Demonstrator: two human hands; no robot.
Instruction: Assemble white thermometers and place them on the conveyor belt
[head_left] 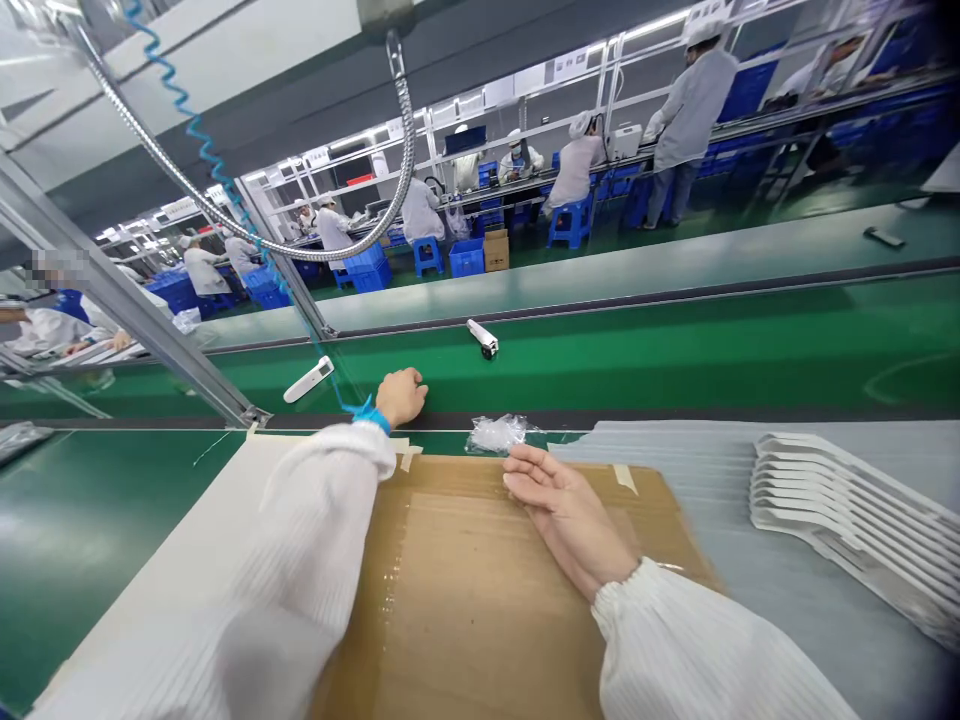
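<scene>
From the head view, I see taped brown cardboard (465, 580) laid out, apparently as padding; crumpled clear plastic wrapping (496, 433) lies by its far edge, just beyond the right hand (562, 510) — palm turned inward, thumb and fingers apart, nothing held. The left hand (403, 397) extends over the smooth green belt (675, 340), knuckles up, fingers curled, near a slim white plastic device (309, 380) lying there — whether it grips anything, I can't tell.

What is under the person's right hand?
Brown cardboard shows around the right hand, with crumpled clear plastic just beyond it. Whatever lies directly beneath the hand is covered.
</scene>
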